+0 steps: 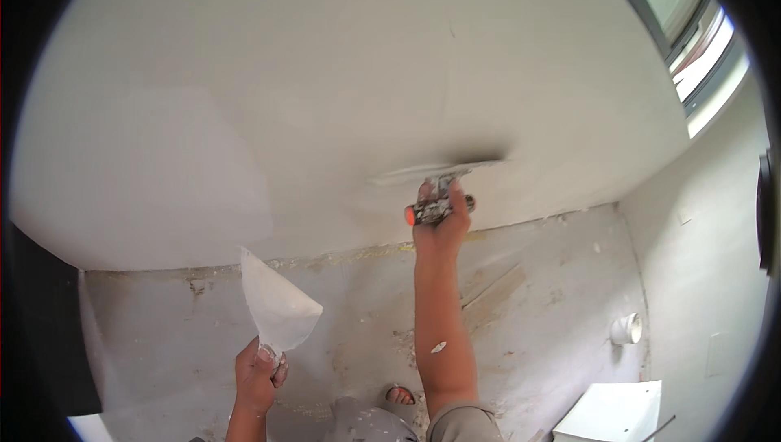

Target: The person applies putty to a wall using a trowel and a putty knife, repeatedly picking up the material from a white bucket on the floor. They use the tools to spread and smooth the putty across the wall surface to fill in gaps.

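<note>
My left hand (257, 378) is closed round the short handle of a putty knife (281, 302). Its broad blade points up and is coated with white putty. Higher and further right, my right hand (443, 226) grips a plastering trowel (419, 214) by its putty-smeared handle, which has an orange end. The trowel's long blade appears edge-on against the pale wall (342, 76), with a dark shadow above its right end. A paler patch (203, 157) shows on the wall to the left. A white fleck of putty sits on my right forearm.
A stained grey floor (350, 328) meets the wall in a rough edge. At the right are a white pipe stub (626, 329), a white box-like object (610, 413) and a side wall (700, 238). A window (691, 35) is at the upper right. My sandalled foot (400, 396) shows below.
</note>
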### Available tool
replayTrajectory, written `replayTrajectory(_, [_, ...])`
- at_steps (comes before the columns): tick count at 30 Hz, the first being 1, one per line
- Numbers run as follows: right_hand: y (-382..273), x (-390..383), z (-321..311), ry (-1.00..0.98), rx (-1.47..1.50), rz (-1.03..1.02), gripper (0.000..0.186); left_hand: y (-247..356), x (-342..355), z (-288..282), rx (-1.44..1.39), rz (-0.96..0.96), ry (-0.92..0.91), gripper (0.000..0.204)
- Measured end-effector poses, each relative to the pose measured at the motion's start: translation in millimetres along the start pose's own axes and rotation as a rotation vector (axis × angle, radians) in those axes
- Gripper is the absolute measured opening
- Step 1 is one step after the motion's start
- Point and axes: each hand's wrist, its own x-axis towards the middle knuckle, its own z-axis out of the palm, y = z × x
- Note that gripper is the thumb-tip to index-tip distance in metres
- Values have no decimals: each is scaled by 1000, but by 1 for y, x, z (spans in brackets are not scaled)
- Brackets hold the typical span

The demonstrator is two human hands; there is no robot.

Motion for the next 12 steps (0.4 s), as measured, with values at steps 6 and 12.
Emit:
replayTrajectory(6, [-43,-65,150,-284,-201,-76,17,8,-14,-14,9,90,30,61])
replayTrajectory(12, [-72,-45,266,-934,-511,749,41,17,-24,-28,-95,110,24,64])
